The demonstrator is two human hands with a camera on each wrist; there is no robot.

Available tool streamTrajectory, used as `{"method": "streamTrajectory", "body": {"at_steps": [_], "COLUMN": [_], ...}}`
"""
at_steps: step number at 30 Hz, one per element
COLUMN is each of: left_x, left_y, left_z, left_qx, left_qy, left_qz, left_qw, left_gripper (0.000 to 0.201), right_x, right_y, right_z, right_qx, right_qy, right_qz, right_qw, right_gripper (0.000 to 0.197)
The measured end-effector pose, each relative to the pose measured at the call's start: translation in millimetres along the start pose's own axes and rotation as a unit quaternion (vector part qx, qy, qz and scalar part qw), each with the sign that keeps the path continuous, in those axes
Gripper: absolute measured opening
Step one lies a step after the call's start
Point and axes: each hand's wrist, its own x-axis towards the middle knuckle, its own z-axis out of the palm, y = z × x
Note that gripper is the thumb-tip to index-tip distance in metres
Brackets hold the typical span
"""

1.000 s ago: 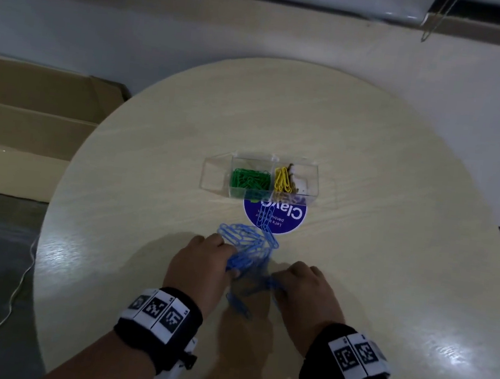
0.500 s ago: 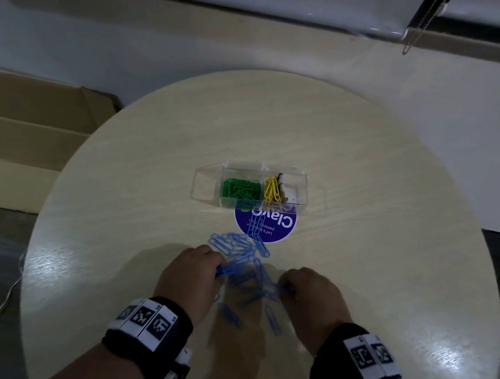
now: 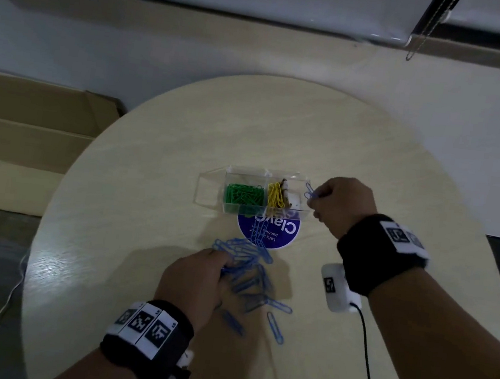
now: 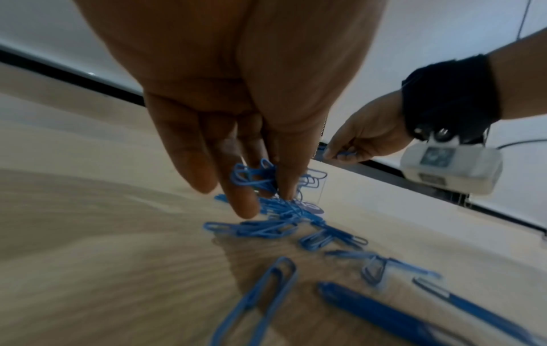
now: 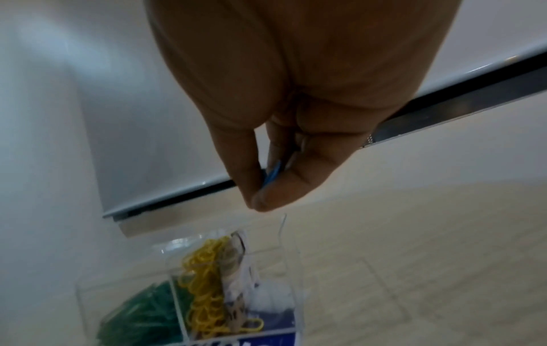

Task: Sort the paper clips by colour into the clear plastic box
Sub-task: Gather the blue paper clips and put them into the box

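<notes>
A clear plastic box (image 3: 234, 171) stands at the table's middle, with green clips (image 3: 243, 194) in one compartment and yellow clips (image 3: 275, 194) in another. My right hand (image 3: 339, 204) pinches blue clips (image 3: 308, 191) just over the box's right end; the pinch (image 5: 273, 174) hovers above the box (image 5: 291, 257). Near me a pile of blue clips (image 3: 249, 270) lies loose. My left hand (image 3: 193, 279) rests at its left edge, fingers (image 4: 242, 203) curled around a small bunch of blue clips (image 4: 251, 176).
A round blue sticker (image 3: 281, 233) lies on the round wooden table (image 3: 146, 208) just in front of the box. An open cardboard carton (image 3: 24, 132) sits on the floor at the left. A cable (image 3: 366, 358) runs from my right wrist camera.
My right hand has lifted from the blue pile and moved forward to the box's right end with blue clips. My left hand stays at the pile.
</notes>
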Motion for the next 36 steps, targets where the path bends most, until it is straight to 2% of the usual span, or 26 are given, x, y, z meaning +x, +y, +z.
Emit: {"method": "streamTrajectory", "body": {"at_steps": [3,5,8,11,13,18,24,30,33,36], "left_x": [0,0,3,13,28,87,132,152,149,127], "left_y": [4,8,18,29,40,73,102,116,115,105], "left_z": [-3,-7,-14,-22,-29,-44,-46,-32,-33,-48], "left_qx": [-0.038,-0.059,-0.100,-0.178,-0.201,-0.162,-0.071,-0.129,-0.180,-0.197], "left_qy": [-0.008,0.000,-0.006,0.007,0.025,0.070,0.043,0.032,0.064,0.111], "left_qz": [-0.025,-0.040,-0.061,-0.080,-0.081,-0.049,-0.037,-0.037,-0.031,-0.006], "left_qw": [0.999,0.997,0.993,0.981,0.976,0.983,0.996,0.990,0.981,0.974], "left_gripper": [0.013,0.014,0.010,0.007,0.007,0.010,0.017,0.030,0.032,0.023], "right_x": [14,16,8,-11,-24,-45,-51,-53,-55,-58], "right_y": [-5,-6,-1,9,22,47,52,65,68,68], "right_z": [7,10,8,3,4,17,5,-1,-4,-3], "right_qx": [-0.003,0.023,0.098,0.221,0.245,0.193,0.140,0.124,0.130,0.116], "right_qy": [-0.022,-0.026,0.007,0.054,0.076,0.069,0.085,0.085,0.079,0.070], "right_qz": [0.012,0.014,0.011,0.028,0.031,0.014,0.003,0.009,0.012,-0.004], "right_qw": [1.000,0.999,0.995,0.973,0.966,0.979,0.987,0.989,0.988,0.991], "right_gripper": [0.014,0.025,0.041,0.032,0.028,0.023,0.016,0.015,0.013,0.009]}}
